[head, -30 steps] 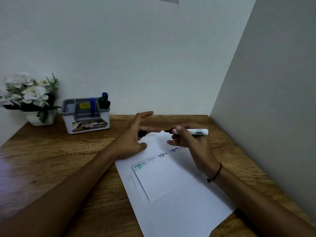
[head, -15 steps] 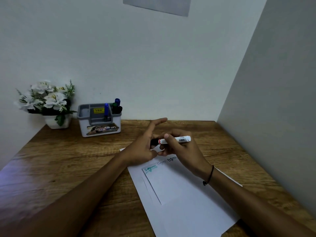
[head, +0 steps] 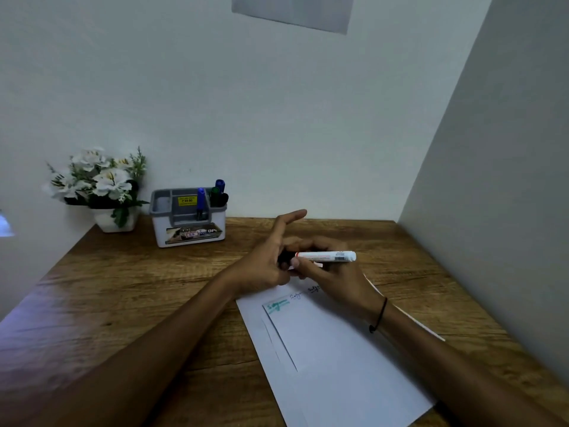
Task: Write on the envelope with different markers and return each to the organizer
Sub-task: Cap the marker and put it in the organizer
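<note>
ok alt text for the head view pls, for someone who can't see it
Both hands meet over an envelope on a wooden table: the right hand holds a white marker while the left hand grips its dark cap end. A grey organizer with markers and a pot of white flowers stand by the wall.

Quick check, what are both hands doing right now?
Left hand: grips the marker's black cap end, index finger extended.
Right hand: holds the white marker.
</note>
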